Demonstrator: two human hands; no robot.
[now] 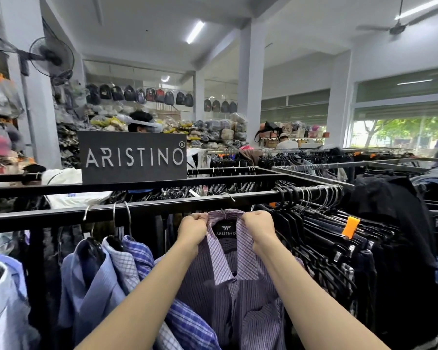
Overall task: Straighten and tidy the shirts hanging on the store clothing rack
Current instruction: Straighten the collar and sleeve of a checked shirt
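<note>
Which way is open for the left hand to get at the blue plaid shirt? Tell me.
Probably yes, sideways: the left hand grips the purple shirt's collar, and the blue plaid shirt hangs next to it, nothing between. It must let go first.

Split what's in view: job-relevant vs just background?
Job: purple striped shirt, its collar pinched by left hand and right hand; blue shirts; rack rail.
Background: brand sign, wall fan, backpacks, orange clip.

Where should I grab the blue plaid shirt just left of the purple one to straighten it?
Probably pinch the blue plaid cotton shirt at its collar, beside the wire hanger hook, coming from the front: its collar faces you, with other shirts crowding both sides.
</note>
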